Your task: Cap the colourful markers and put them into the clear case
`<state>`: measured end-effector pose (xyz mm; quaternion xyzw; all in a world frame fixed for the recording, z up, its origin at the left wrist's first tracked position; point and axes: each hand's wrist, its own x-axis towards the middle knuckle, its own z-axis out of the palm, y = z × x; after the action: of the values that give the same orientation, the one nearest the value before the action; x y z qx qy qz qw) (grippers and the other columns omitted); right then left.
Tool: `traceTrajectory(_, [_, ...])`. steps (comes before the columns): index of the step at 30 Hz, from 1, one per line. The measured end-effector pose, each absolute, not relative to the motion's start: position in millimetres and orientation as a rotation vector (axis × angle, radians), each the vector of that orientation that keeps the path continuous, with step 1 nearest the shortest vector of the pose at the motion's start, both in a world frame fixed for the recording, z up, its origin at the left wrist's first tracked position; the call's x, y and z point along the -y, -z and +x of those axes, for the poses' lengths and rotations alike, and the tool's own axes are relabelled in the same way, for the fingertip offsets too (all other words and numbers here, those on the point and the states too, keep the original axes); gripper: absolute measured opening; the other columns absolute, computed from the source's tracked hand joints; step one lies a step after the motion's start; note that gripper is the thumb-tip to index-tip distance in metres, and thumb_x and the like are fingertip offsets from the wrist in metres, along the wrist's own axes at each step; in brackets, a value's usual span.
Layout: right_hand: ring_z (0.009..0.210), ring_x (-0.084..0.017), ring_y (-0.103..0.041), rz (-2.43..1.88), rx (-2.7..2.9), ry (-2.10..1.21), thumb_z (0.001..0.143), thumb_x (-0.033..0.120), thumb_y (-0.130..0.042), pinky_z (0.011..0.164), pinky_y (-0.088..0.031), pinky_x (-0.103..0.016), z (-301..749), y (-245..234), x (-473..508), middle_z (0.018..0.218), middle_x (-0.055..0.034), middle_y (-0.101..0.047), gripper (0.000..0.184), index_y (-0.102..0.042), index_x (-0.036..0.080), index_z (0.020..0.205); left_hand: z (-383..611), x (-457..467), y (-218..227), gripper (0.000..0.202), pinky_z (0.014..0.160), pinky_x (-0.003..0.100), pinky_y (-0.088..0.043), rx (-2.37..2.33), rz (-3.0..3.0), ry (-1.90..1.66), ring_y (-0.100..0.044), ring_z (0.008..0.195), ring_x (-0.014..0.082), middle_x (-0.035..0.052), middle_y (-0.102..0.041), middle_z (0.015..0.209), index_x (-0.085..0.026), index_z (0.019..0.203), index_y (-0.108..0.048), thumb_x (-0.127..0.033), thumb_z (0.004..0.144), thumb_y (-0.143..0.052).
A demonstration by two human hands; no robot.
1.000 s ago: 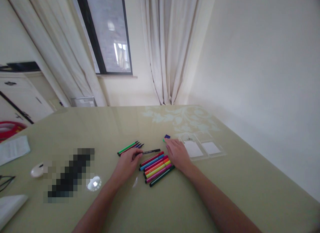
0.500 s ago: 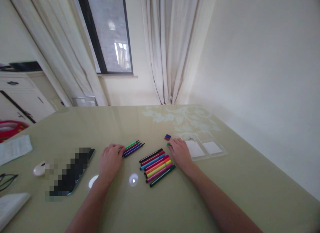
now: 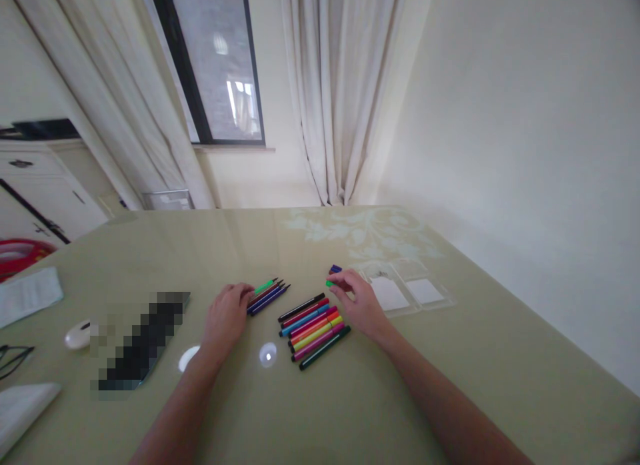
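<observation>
In the head view my left hand [image 3: 230, 312] has its fingers closed around the rear end of an uncapped green marker [image 3: 265, 286]. Right beside that marker lie several other uncapped markers [image 3: 270, 300], dark red to dark blue, their black tips pointing right. My right hand [image 3: 353, 296] pinches a small green marker cap [image 3: 329, 283] between thumb and fingers. Just behind that hand, a few dark blue and red caps [image 3: 335, 270] rest on the table, partly hidden by the fingers. Between both hands lies a slanted row of capped markers [image 3: 315, 328] in many colours.
A clear plastic case [image 3: 410, 306] with white inserts lies open right of my right hand. To the left are a dark pixelated flat object [image 3: 145, 345], a white mouse [image 3: 79, 336], glasses [image 3: 15, 360] and a folded cloth [image 3: 31, 295]. The table [image 3: 240, 412] is glossy.
My right hand has lifted slightly and moved a little left, with the green cap in its pinch. The green marker has shifted slightly in my left fingers.
</observation>
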<state>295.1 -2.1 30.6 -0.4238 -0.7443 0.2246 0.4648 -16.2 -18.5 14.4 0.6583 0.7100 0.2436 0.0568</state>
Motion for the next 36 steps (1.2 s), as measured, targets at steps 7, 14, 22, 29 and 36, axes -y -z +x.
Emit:
traceTrajectory(7, [0.092,-0.02,-0.069,-0.973,1.817,-0.529,0.096,0.023,-0.065,0.083,-0.057,-0.034,293,-34,6,0.098,-0.0062,-0.072,0.013,-0.077,0.024,0.101,-13,20,-21,0.039,0.093,0.037,-0.052,-2.18,1.991,-0.987,-0.068,0.1,0.0263,0.0101,-0.07,0.111,-0.02,0.107,-0.073,-0.04,0.101,-0.04])
traceTrajectory(14, [0.094,-0.02,-0.068,-0.996,1.814,-0.534,0.095,0.022,-0.066,0.086,-0.056,-0.034,293,-33,6,0.098,-0.0061,-0.071,0.013,-0.078,0.024,0.101,-17,22,-13,0.04,0.095,0.041,-0.049,-2.26,2.096,-0.602,-0.066,0.101,0.0298,0.0123,-0.071,0.106,-0.018,0.106,-0.076,-0.035,0.102,-0.04])
traceTrajectory(22, [0.087,-0.02,-0.07,-0.962,1.803,-0.562,0.095,0.026,-0.068,0.081,-0.059,-0.034,292,-31,6,0.097,-0.0058,-0.074,0.013,-0.077,0.024,0.102,-17,24,-15,0.034,0.092,0.041,-0.049,-2.312,2.1,-0.522,-0.066,0.102,0.0309,0.012,-0.072,0.106,-0.02,0.101,-0.076,-0.03,0.1,-0.043])
traceTrajectory(29, [0.093,-0.02,-0.072,-0.969,1.783,-0.554,0.095,0.025,-0.066,0.085,-0.06,-0.034,291,-32,7,0.099,-0.0065,-0.076,0.012,-0.078,0.024,0.1,-10,25,-24,0.032,0.088,0.044,-0.049,-2.315,2.054,-0.587,-0.068,0.098,0.034,0.0144,-0.074,0.103,-0.019,0.106,-0.068,-0.03,0.101,-0.039])
traceTrajectory(36, [0.098,-0.02,-0.072,-0.932,1.703,-0.602,0.096,0.022,-0.064,0.089,-0.059,-0.034,291,-39,9,0.104,-0.0063,-0.077,0.017,-0.079,0.025,0.105,23,28,-28,0.03,0.086,0.034,-0.054,-1.642,1.911,-1.14,-0.071,0.095,0.0236,0.0062,-0.077,0.109,-0.023,0.113,-0.067,-0.044,0.1,-0.05])
